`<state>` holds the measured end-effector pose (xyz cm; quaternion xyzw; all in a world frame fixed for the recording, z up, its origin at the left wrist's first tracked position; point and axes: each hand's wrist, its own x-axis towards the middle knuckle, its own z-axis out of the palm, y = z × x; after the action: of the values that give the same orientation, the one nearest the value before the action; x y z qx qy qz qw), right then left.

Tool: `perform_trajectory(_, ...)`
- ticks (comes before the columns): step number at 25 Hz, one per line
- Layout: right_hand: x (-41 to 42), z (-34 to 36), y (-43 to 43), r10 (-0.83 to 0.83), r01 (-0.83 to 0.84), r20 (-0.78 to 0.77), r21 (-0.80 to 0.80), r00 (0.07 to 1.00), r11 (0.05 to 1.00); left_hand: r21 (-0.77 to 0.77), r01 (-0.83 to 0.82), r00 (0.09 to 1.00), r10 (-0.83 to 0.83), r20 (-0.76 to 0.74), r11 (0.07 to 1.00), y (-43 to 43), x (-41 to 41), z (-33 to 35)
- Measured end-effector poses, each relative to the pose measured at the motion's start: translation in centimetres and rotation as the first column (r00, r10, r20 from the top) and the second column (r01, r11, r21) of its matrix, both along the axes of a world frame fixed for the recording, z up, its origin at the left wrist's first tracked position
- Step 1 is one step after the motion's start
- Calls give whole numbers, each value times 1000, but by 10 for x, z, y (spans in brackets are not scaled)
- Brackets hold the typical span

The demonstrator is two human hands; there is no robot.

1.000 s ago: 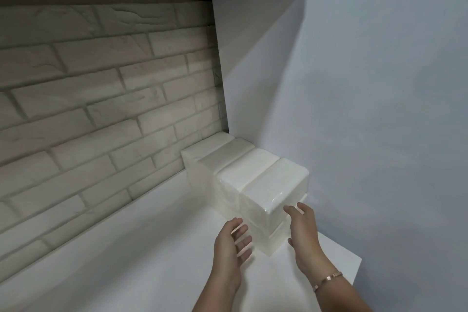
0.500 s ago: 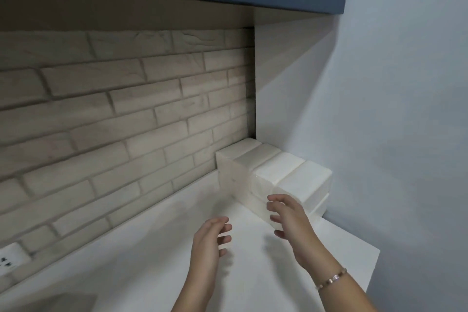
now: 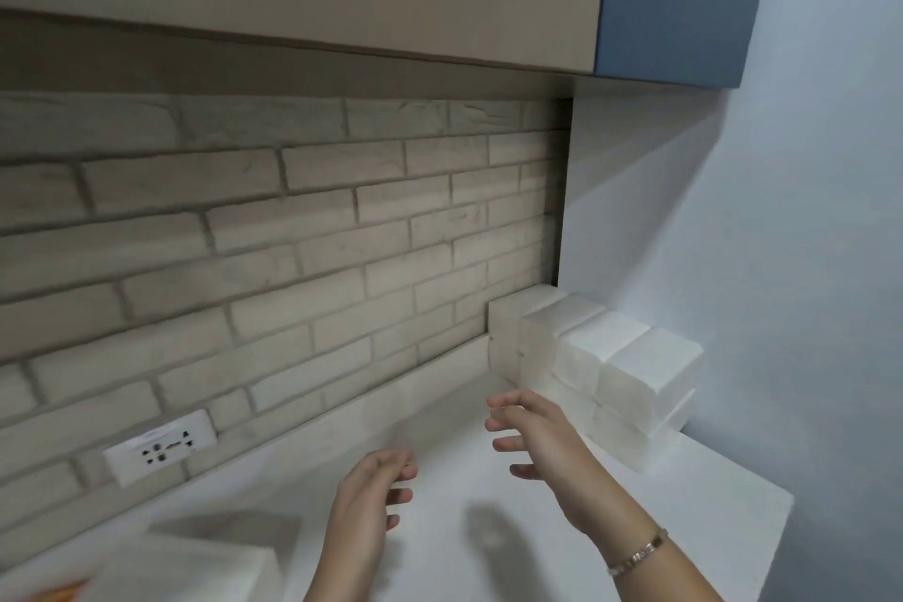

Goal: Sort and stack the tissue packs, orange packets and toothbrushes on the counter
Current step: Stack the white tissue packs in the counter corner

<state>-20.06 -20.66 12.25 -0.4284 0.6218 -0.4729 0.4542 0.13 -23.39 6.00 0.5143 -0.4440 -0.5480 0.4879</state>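
Both hands empty here: our left hand (image 3: 371,499) and right hand (image 3: 532,435) hover with fingers (image 3: 508,401) loose and spread. Next loose tissue pack (image 3: 195,562) sits on the bench (image 3: 684,508) well left of the corner stack (image 3: 625,376), nearer our left hand; too blurred for its long axis.

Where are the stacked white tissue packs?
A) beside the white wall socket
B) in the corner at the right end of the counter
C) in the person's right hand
B: the stacked white tissue packs stand in the corner against the grey brick wall; the right hand holds nothing.
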Motion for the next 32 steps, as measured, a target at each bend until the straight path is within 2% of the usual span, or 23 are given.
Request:
perform_trajectory(12,155,-33,-5,291,-291,20,81,957,953,-28,-226,969,228,96,974,56,143,-39)
perform_trajectory(15,193,-46,-6,379,-377,9,122,925,918,79,-322,946,323,-9,944,66,173,-59)
perform_trajectory(18,232,-66,-14,471,-457,-62,154,880,876,319,-418,841,495,-217,851,68,192,-88)
perform_trajectory(20,256,-90,-29,519,-493,-225,165,825,855,453,-428,771,578,-269,782,69,196,-101)
perform_trajectory(23,279,-119,-47,558,-507,-446,241,700,828,556,-415,668,656,-351,720,64,195,-108)
perform_trajectory(26,285,-135,-52,607,-540,-435,282,665,793,629,-425,562,735,-380,651,50,197,-120)
perform_trajectory(28,285,-147,-52,610,-544,-394,277,688,792,642,-390,564,723,-399,660,42,195,-130)
perform_trajectory(30,284,-159,-50,571,-512,-432,256,698,820,624,-348,615,673,-411,700,38,191,-139)
perform_trajectory(32,280,-162,-44,526,-469,-463,242,713,850,623,-355,658,659,-364,698,39,188,-146)
